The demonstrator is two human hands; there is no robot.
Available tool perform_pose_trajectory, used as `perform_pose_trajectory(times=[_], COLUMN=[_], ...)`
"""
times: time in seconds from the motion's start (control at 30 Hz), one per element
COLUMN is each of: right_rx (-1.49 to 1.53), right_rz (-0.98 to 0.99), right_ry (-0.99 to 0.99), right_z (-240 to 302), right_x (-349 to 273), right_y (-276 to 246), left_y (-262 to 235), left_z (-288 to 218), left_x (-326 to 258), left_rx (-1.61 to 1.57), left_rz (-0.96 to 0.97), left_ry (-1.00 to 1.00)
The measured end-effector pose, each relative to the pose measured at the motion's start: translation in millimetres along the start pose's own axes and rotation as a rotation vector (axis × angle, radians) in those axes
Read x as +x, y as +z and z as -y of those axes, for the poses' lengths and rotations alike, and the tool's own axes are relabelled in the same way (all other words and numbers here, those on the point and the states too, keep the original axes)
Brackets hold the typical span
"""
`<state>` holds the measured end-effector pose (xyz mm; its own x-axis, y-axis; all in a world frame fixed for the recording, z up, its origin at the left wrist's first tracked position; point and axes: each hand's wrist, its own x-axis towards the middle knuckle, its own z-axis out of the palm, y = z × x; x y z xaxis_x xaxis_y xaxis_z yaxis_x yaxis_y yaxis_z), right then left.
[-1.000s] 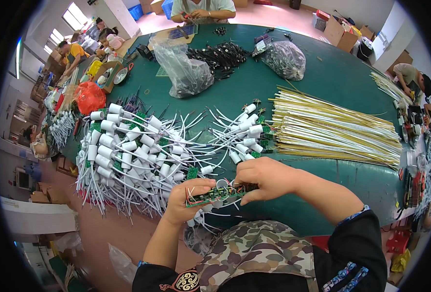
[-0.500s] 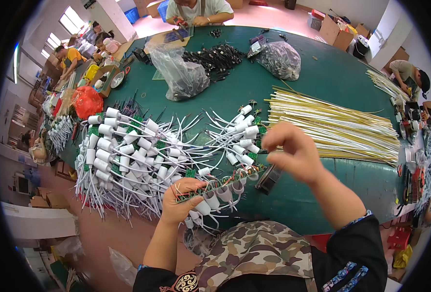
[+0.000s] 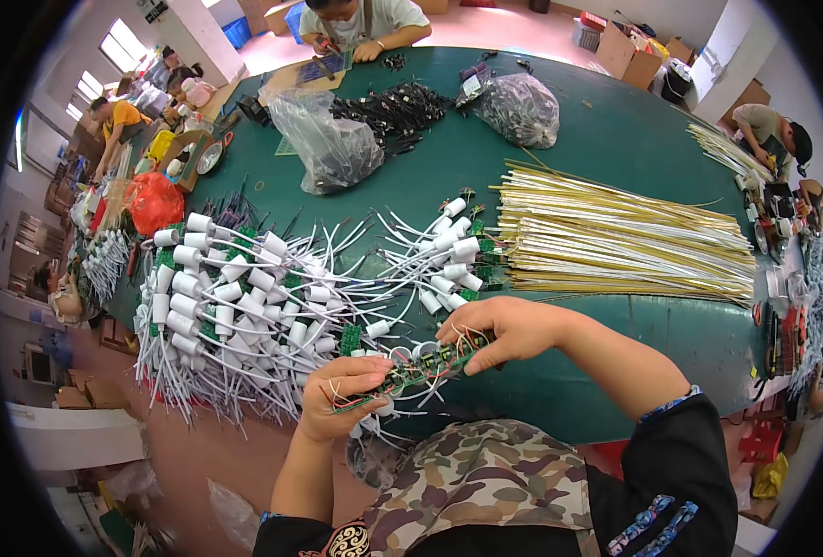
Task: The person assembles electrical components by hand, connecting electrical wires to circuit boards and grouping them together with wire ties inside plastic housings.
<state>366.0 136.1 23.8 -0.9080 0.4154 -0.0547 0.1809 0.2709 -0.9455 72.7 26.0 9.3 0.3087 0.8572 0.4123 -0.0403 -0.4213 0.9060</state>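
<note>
A long green circuit board strip (image 3: 422, 369) with red and white wires is held over the table's near edge. My left hand (image 3: 340, 395) grips its left end, fingers closed on it. At its right end, my right hand (image 3: 509, 332) pinches the board between thumb and fingers. White cylinders with white cables show behind and beneath the strip, partly hidden by it and my hands. To the left lies a big pile of white cylinders (image 3: 235, 302) with cables and small green boards. A smaller cluster of white cylinders (image 3: 447, 252) lies just beyond my right hand.
Long yellow and white strips (image 3: 625, 237) lie on the green table (image 3: 606, 121) at right. Farther back are a clear plastic bag (image 3: 328, 144), black cables (image 3: 397, 116) and another filled bag (image 3: 520, 110). A person (image 3: 365, 28) works at the far edge; others work at both sides.
My right hand has come down and left from above the table and now grips the strip's right end. The left hand keeps its hold. The whole view has shifted slightly.
</note>
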Motion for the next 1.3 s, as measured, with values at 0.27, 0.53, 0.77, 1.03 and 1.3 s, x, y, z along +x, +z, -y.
perform_pose_trajectory(times=[0.27, 0.53, 0.77, 1.03, 1.3], right_rx=[0.003, 0.138, -0.117, -0.255, -0.319], right_rz=[-0.456, -0.539, -0.764, -0.273, -0.028], right_ry=[-0.159, -0.236, -0.588, -0.113, -0.274], right_z=[10, 18, 49, 37, 32], right_x=[-9, -16, -25, -40, -7], right_y=[29, 44, 39, -2, 8], left_y=[3, 6, 8, 7, 6], left_z=[2, 3, 9, -9, -24], left_x=[0, -1, -7, -6, 0], left_rx=[0.023, -0.090, -0.214, 0.034, 0.170], left_rz=[-0.056, -0.103, -0.186, -0.066, 0.040], left_ry=[0.000, -0.016, -0.055, 0.098, 0.150])
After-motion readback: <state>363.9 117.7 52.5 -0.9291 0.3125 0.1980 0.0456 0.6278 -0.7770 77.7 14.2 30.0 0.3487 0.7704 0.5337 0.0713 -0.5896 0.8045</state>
